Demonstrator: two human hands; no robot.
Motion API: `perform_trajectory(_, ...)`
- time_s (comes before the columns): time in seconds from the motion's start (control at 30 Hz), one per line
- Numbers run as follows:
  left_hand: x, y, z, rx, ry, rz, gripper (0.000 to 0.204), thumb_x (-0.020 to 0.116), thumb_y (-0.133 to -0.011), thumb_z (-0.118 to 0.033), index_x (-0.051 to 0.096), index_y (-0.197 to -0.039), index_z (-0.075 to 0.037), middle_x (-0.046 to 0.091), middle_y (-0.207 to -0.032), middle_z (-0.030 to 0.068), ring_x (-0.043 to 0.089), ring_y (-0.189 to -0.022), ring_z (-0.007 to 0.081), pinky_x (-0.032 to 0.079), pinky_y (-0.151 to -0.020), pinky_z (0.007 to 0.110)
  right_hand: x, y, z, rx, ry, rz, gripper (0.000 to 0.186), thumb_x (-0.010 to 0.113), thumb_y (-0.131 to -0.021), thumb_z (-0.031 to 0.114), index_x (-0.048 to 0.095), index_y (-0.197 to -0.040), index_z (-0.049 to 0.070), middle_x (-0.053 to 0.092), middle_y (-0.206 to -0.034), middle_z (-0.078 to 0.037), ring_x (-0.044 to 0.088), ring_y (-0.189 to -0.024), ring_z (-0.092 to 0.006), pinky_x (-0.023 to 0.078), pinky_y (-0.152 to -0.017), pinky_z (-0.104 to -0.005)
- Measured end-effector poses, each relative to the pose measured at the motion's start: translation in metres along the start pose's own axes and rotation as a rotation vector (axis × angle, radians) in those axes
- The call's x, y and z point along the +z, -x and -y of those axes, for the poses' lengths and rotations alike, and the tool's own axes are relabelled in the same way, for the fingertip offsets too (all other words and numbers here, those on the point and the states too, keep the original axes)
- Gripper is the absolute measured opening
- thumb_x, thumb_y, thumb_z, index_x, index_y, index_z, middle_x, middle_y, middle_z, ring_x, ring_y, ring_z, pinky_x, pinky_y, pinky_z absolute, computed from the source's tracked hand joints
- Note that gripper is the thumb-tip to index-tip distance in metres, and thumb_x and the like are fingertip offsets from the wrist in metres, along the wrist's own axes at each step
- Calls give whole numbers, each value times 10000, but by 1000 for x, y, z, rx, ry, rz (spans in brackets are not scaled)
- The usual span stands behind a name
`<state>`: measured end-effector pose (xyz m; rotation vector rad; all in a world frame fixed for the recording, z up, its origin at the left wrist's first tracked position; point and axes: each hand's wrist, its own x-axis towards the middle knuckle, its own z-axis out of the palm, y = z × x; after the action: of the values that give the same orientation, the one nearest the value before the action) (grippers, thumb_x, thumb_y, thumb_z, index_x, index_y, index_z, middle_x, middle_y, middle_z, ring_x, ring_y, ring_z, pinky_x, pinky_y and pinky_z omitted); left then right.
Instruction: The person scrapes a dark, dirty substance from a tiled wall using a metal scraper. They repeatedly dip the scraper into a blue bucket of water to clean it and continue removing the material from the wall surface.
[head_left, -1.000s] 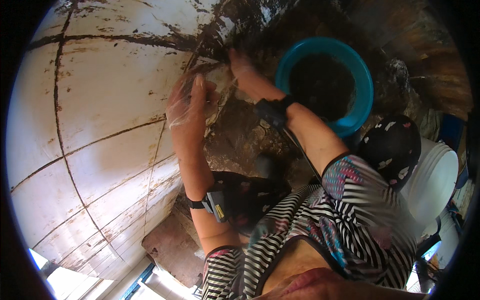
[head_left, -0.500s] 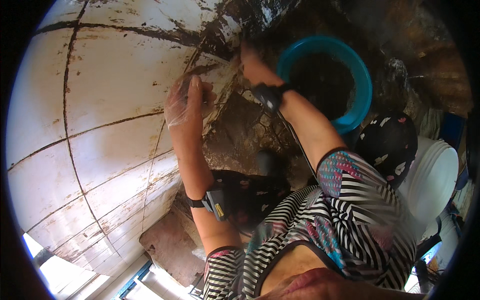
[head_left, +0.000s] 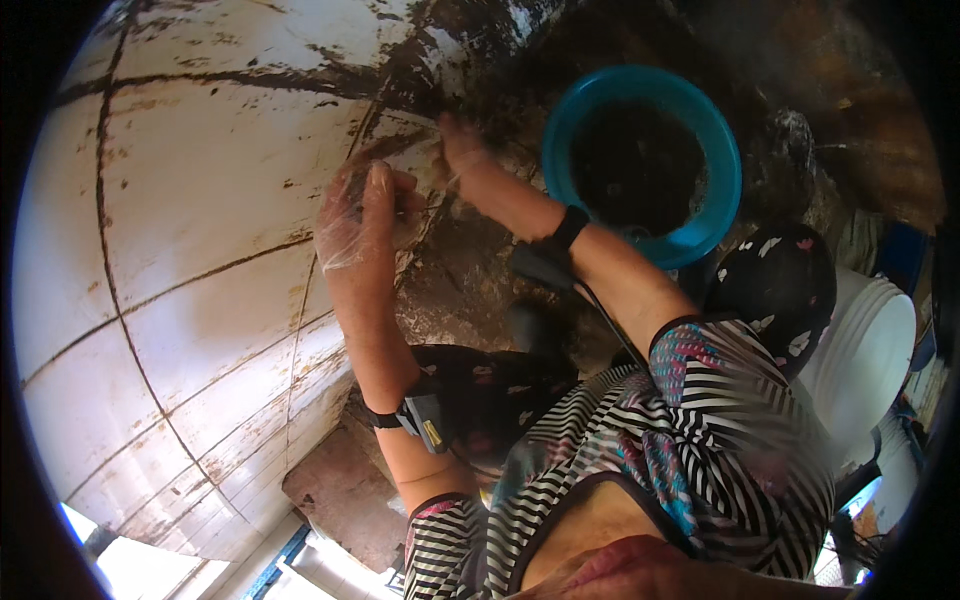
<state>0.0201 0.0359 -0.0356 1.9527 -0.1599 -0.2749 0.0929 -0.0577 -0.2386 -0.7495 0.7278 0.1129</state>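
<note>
Right hand (head_left: 464, 158) has drawn back near stained tiles (head_left: 215, 175), grip too blurred to tell.

Stained brown floor (head_left: 465, 262) — a round blue basin (head_left: 723, 165) on it

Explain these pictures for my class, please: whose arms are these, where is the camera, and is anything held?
No robot here: these are one person's own arms. Every picture comes from a wide fisheye camera worn on the head, looking down, so straight edges bend near the rim. The left hand, curled and covered in thin clear plastic, is near dirty white tiles. The right hand, blurred, is left of a blue basin with dark contents. A white bucket is at the right. I can't tell whether either hand holds anything.
</note>
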Motion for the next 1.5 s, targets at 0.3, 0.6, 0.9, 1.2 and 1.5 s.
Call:
perform_trajectory(0.3,11,0,-8,-25,7,-38,304,507,-918,-279,575,-931,17,602,-745,80,569,-659,137,461,-585,268,14,-1,-7,156,-57,-80,521,386,-895,529,462,-1237,144,570,-753,-116,475,-548,-305,432,-469,-542)
perform_trajectory(0.6,10,6,-3,-8,13,-5,302,504,-921,-267,551,-993,22,609,-794,92,573,-654,144,458,-567,257,26,7,-35,59,-136,37,432,417,-898,488,471,-1148,141,564,-706,-98,481,-440,-260,386,-389,-460)
perform_trajectory(0.9,2,7,-3,-18,46,-81,219,551,-892,-221,580,-909,-4,605,-741,55,573,-635,109,457,-542,230,24,11,-43,-52,-39,23,441,416,-920,440,414,-1255,152,572,-774,-96,489,-529,-242,400,-478,-438)
perform_trajectory(1.2,-8,7,-2,19,15,-68,257,544,-901,-245,562,-938,9,608,-756,84,561,-610,137,454,-545,259,3,2,-55,-609,432,13,516,430,-945,346,258,-1410,202,593,-903,-91,479,-642,-147,395,-575,-388)
perform_trajectory(1.5,-24,17,-6,16,46,-96,246,540,-905,-245,563,-916,0,600,-743,71,549,-605,128,447,-547,253,27,21,-61,-580,298,7,504,432,-939,383,294,-1398,226,580,-1059,-86,504,-679,-149,406,-607,-415)
